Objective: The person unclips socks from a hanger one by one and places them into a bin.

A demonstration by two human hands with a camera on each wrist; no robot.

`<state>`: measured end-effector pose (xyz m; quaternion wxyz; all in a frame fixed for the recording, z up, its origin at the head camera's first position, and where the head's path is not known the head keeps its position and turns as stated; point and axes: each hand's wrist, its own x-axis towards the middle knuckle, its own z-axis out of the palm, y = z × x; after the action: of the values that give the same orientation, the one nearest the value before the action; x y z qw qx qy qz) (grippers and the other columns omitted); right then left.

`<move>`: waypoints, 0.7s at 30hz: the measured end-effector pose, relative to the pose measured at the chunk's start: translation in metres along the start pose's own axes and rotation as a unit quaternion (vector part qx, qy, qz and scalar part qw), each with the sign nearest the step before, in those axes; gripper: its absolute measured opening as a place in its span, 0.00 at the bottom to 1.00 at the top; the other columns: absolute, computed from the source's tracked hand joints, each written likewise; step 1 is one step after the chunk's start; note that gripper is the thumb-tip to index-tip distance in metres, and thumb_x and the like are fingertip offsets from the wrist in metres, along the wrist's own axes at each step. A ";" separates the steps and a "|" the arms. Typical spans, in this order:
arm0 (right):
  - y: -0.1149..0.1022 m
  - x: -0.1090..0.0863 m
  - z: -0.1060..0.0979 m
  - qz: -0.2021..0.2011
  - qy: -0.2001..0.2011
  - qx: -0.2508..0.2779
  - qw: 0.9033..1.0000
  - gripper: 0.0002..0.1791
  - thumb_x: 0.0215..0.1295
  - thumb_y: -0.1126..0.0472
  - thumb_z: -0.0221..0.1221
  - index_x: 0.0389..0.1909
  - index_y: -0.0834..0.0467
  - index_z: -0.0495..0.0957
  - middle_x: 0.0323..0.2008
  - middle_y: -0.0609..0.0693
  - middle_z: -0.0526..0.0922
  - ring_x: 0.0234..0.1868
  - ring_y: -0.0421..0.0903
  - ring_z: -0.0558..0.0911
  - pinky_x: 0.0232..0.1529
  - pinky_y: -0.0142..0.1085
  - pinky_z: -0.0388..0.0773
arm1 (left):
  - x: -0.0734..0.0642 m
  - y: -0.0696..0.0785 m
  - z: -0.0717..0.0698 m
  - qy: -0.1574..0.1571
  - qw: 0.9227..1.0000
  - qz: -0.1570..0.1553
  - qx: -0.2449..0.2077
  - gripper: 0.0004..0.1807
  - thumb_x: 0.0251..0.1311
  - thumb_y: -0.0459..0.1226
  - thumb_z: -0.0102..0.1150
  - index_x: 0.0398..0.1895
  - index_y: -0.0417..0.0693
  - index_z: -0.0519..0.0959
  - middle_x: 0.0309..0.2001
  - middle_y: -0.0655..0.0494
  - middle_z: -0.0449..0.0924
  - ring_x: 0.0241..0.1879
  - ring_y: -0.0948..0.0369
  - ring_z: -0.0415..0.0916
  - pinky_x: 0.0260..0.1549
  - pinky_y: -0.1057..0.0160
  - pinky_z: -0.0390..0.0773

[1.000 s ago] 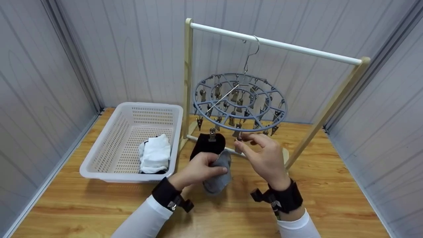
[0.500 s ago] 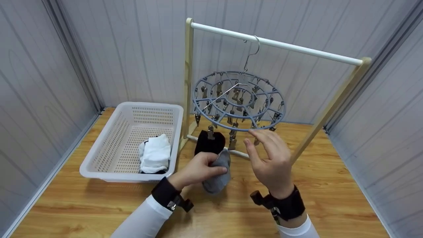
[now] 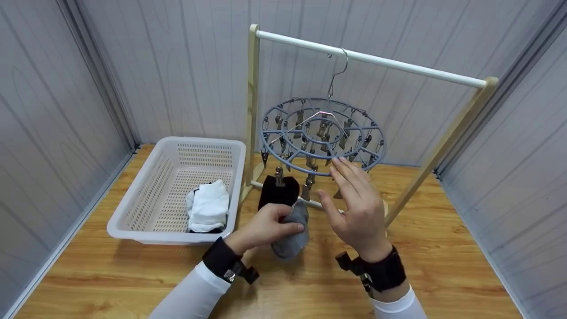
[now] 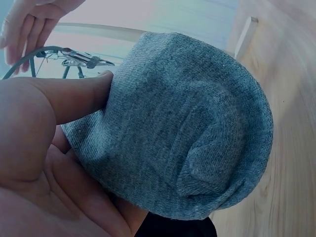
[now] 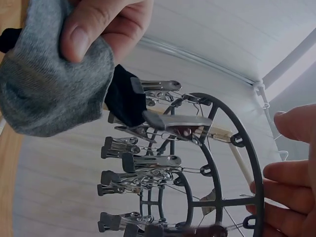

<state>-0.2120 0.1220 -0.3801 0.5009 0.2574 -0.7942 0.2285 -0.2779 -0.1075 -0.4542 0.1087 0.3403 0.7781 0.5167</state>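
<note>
In the head view my left hand (image 3: 268, 227) pinches a grey sock (image 3: 291, 237) between thumb and fingers. The left wrist view shows the sock folded flat, its cuff (image 4: 126, 74) near the thumb tip. My right hand (image 3: 359, 210) has its fingers extended, fingertips at the front rim of a round blue-grey clip hanger (image 3: 305, 169). Nothing is held in it. From a metal clip (image 3: 279, 176) on the hanger's front left hangs a black sock (image 3: 277, 195), just behind the grey one. A bare clip (image 3: 308, 186) dangles between the two hands.
The hanger hooks over the white bar (image 3: 376, 60) of a wooden-legged rack (image 3: 252, 102). On the left stands a white plastic basket (image 3: 177, 238) with folded white socks (image 3: 209, 208) and darker ones beneath. Panelled walls enclose the wooden tabletop (image 3: 443, 266).
My right hand has let go of a clip, drawn back right, then moved up to the hanger's rim with fingers straightened. The hanger's front clips have shifted left. The left hand stays put.
</note>
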 end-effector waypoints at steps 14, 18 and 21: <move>0.005 -0.003 0.001 0.022 -0.041 -0.031 0.998 0.27 0.78 0.52 0.69 0.65 0.70 0.84 0.68 0.63 0.84 0.71 0.63 0.81 0.80 0.53 0.68 | -0.007 0.014 -0.011 -0.027 1.000 -0.003 -0.005 0.12 0.74 0.40 0.74 0.33 0.46 0.83 0.30 0.64 0.81 0.30 0.66 0.81 0.30 0.66 0.82; 0.006 -0.002 0.001 0.025 -0.042 -0.033 0.998 0.27 0.77 0.52 0.69 0.64 0.69 0.84 0.68 0.64 0.84 0.71 0.62 0.81 0.80 0.53 0.68 | -0.014 0.028 -0.023 -0.062 0.998 -0.008 0.021 0.10 0.74 0.40 0.74 0.35 0.48 0.84 0.31 0.65 0.83 0.31 0.66 0.83 0.31 0.64 0.84; 0.006 -0.003 0.000 0.027 -0.044 -0.036 0.998 0.27 0.77 0.51 0.69 0.64 0.70 0.85 0.68 0.64 0.85 0.71 0.63 0.82 0.80 0.53 0.68 | -0.020 0.039 -0.033 -0.080 0.996 -0.007 0.036 0.10 0.74 0.41 0.74 0.35 0.48 0.85 0.32 0.63 0.85 0.32 0.64 0.84 0.32 0.62 0.86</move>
<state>-0.2141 0.1271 -0.3837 0.4681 0.2279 -0.8296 0.2017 -0.2632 -0.1351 -0.4089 0.1623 0.3791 0.7871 0.4588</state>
